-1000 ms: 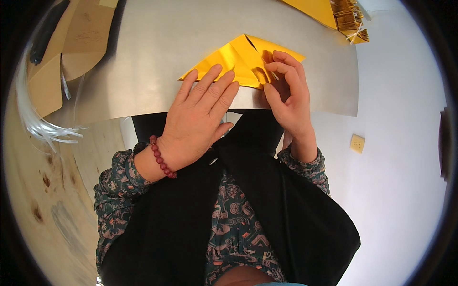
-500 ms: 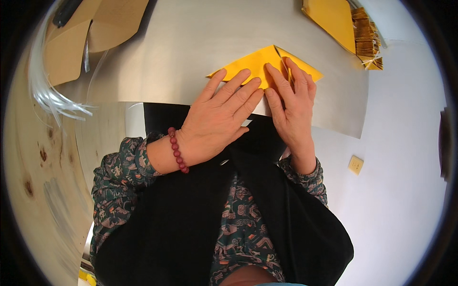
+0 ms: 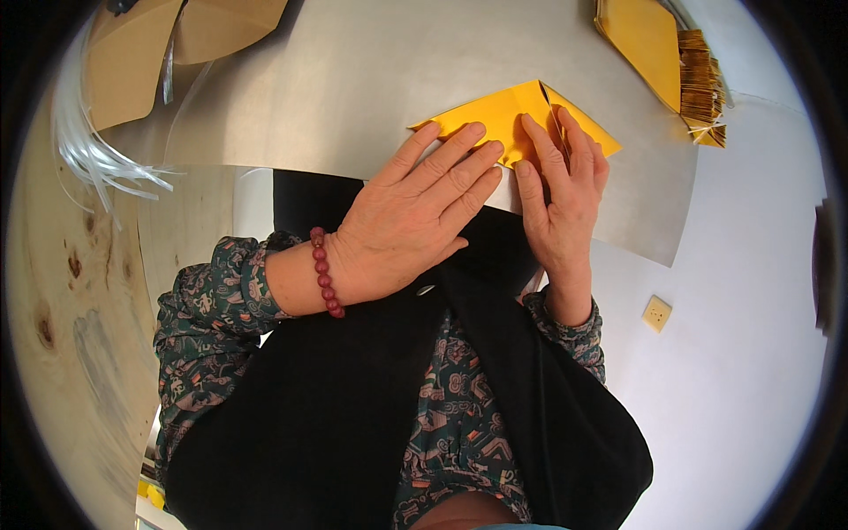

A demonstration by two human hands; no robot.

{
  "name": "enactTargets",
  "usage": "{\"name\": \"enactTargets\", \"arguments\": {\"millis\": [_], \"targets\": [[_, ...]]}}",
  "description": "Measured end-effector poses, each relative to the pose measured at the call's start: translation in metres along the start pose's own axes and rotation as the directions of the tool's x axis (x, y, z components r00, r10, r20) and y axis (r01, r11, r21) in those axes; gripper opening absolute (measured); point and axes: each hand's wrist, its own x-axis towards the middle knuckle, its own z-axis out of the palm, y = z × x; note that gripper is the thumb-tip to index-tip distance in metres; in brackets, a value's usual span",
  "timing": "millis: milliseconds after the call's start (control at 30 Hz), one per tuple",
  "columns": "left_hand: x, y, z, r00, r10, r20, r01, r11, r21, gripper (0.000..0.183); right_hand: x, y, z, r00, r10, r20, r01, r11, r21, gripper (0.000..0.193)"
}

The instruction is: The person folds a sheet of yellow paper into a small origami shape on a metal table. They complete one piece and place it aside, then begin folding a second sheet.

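Observation:
A sheet of yellow paper [image 3: 495, 110], folded to a point at its far side, lies on the grey metallic tabletop [image 3: 371, 79] near its front edge. My left hand [image 3: 415, 203] rests flat with fingers stretched over the paper's left part; a dark red bead bracelet circles the wrist. On the right part of the paper, my right hand [image 3: 565, 190] has its index and middle fingers spread along either side of a fold, thumb apart near the lower edge. The fingers cover some of the paper's near edge.
At the far right sit a flat yellow paper stack [image 3: 640, 44] and a tied bundle of folded yellow pieces [image 3: 702, 84]. An open cardboard box [image 3: 132, 66] stands far left, with clear plastic strands [image 3: 88, 146] hanging beside it. A wall socket [image 3: 656, 314] is at right.
The paper and both hands appear slightly further right in view, as does the tabletop around them. Fingers keep nearly the same placement on the paper.

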Motion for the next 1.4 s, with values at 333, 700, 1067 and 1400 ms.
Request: {"name": "enactTargets", "arguments": {"millis": [333,700,1067,1400], "targets": [[0.002,0.0,0.001,1.0,0.008,-0.015,-0.009,1.0,-0.022,0.081,0.001,0.002,-0.003,1.0,0.014,0.006,-0.014,1.0,-0.006,0.037],[0.008,0.001,-0.001,0.999,-0.003,0.04,0.003,1.0,-0.016,0.083,0.001,0.008,-0.003,1.0,0.011,-0.018,-0.01,0.999,0.042,0.037],[0.014,0.001,-0.001,0.996,0.001,0.094,-0.006,0.998,0.056,0.086,-0.005,0.016,0.004,0.996,0.046,-0.079,-0.04,0.996,0.084,0.041],[0.008,-0.002,0.0,0.998,-0.005,0.066,-0.001,0.996,0.094,0.08,-0.007,0.03,0.011,0.997,-0.002,-0.082,0.005,0.999,0.031,0.038]]}}
